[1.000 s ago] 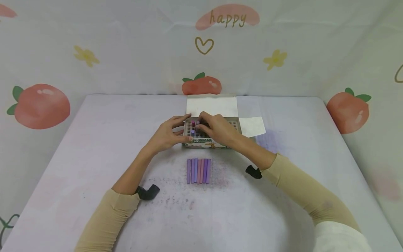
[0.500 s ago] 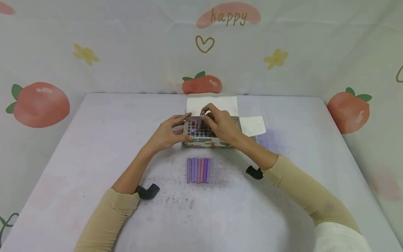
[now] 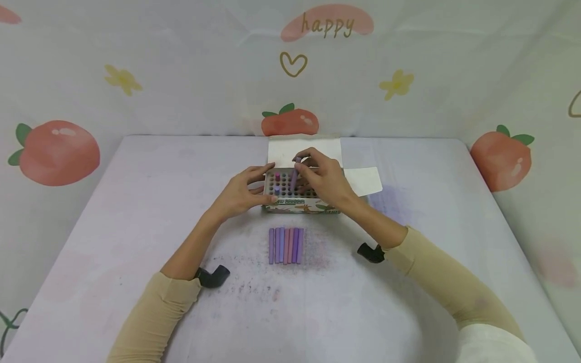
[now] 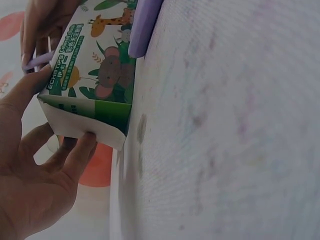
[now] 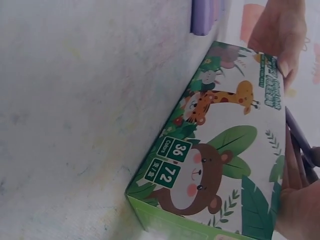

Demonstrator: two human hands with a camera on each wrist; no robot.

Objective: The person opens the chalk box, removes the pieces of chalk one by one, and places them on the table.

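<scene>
An open cardboard chalk box (image 3: 303, 207) with a holed insert stands mid-table. My left hand (image 3: 239, 193) holds its left end, thumb at the near edge and fingers toward the far side. In the left wrist view, fingertips (image 4: 88, 140) touch the white end flap. My right hand (image 3: 330, 180) pinches a purple chalk stick (image 3: 293, 180) near its top, slightly tilted over the holes. Whether its lower end sits in a hole, I cannot tell. A magenta chalk (image 3: 277, 176) and a blue chalk (image 3: 277, 190) poke up at the box's left.
Several purple, blue and pink chalks (image 3: 286, 246) lie side by side in front of the box. Its white lid (image 3: 281, 151) is folded back, and a side flap (image 3: 364, 181) spreads to the right. Chalk dust marks the white tabletop (image 3: 245, 312).
My right hand has risen from low over the holes with the purple chalk and shifted slightly right, showing more of the stick. My left hand has stayed at the box's end.
</scene>
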